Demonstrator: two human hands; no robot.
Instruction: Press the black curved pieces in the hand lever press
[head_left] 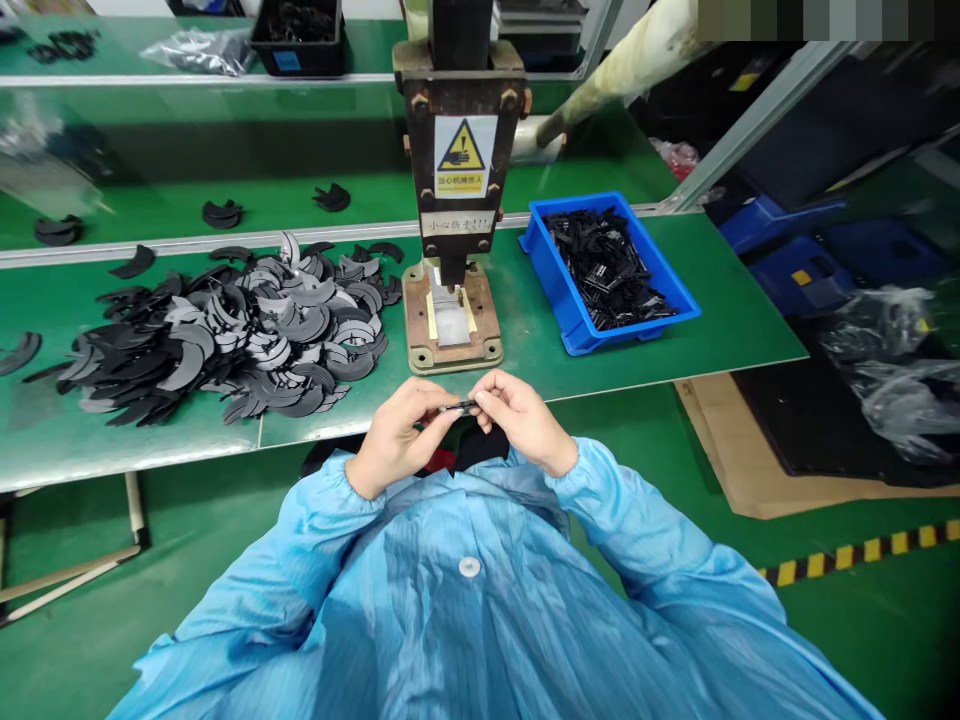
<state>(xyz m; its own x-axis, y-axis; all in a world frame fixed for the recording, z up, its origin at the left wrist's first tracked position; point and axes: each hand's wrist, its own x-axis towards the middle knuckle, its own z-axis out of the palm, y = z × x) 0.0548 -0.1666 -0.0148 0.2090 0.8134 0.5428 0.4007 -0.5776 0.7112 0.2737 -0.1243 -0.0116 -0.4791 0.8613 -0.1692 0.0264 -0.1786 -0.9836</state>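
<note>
My left hand (397, 435) and my right hand (521, 418) meet just in front of the table edge, both pinching one small thin black part (459, 407) between their fingertips. The part is held level and is mostly hidden by my fingers. Right behind my hands stands a small press (459, 150) with a yellow warning label, its ram above a brown base plate (452, 318). A big heap of black crescent-shaped pieces (240, 335) lies on the green table to my left. My blue sleeves fill the lower view.
A blue bin (570, 310) holding several small black parts sits right of the press. Behind it runs a green conveyor (150, 160) carrying a few crescent pieces and a black box (298, 38). Cardboard (750, 480), plastic bags and blue crates lie on the floor at right.
</note>
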